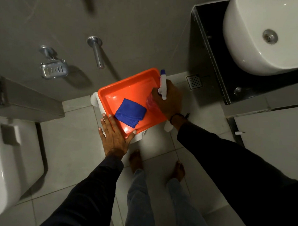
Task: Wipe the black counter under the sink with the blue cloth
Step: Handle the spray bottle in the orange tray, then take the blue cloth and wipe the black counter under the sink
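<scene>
Orange tray [126, 86] is sitting on a white stand over the tiled floor, middle of scene. Blue cloth [130, 112] is lying folded inside it, near-left part, nobody touching it. Left hand [114, 135] is lying flat with fingers spread wide on the tray's near-left rim, just beside the cloth. Right hand [168, 98] is wrapping around a pink spray bottle [151, 103] at the tray's right side — white trigger head pointing far. Black counter [208, 47] is sitting well apart, far right, white sink [254, 40] covering most of it. Toilet [11, 156] is at left — chrome soap dish [54, 70] and wall spout [96, 51] on the far wall.
</scene>
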